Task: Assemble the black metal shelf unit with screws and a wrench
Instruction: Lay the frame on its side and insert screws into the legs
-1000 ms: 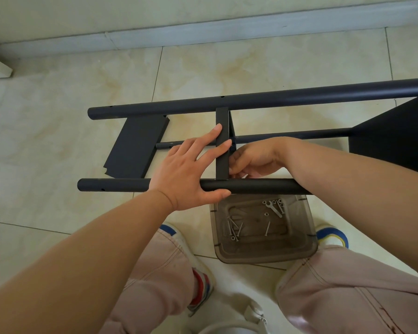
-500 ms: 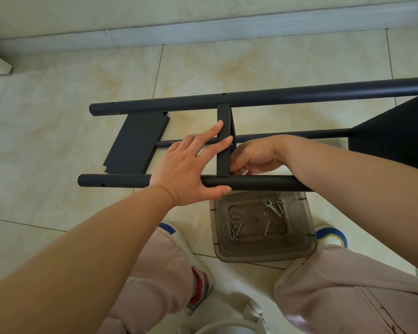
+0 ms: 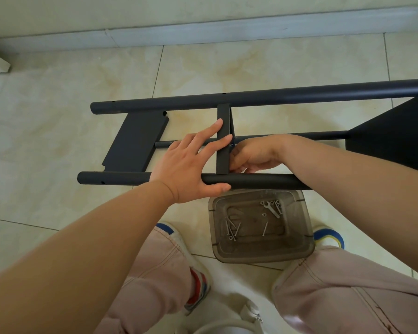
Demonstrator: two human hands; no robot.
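Your black metal shelf unit [image 3: 251, 97] lies on its side on the tiled floor [image 3: 58, 104], its long round tubes running left to right in front of your knees. You are at the step of fixing the middle black flat shelf panel [image 3: 223, 141], seen edge-on, to the nearest black round tube [image 3: 251, 184].

Your left hand [image 3: 191, 165] is spread flat: fingers straight against the panel's face, thumb hooked under the near tube, bracing both. Your right hand [image 3: 251, 155] is curled in at the corner where panel meets tube, fingertips bunched as if working a fastener; whatever they pinch is hidden, so I cannot tell what it is.

The small silver wrench [image 3: 272, 209] and several loose silver screws [image 3: 232, 229] lie in the smoky clear plastic tub [image 3: 297, 254] just beneath the near tube, untouched.

Next, judge whether that joint is seated by hand. If so, keep the left hand bracing and reach the right down for the wrench. A second loose black panel [image 3: 135, 141] waits on the floor near the unit's left end.
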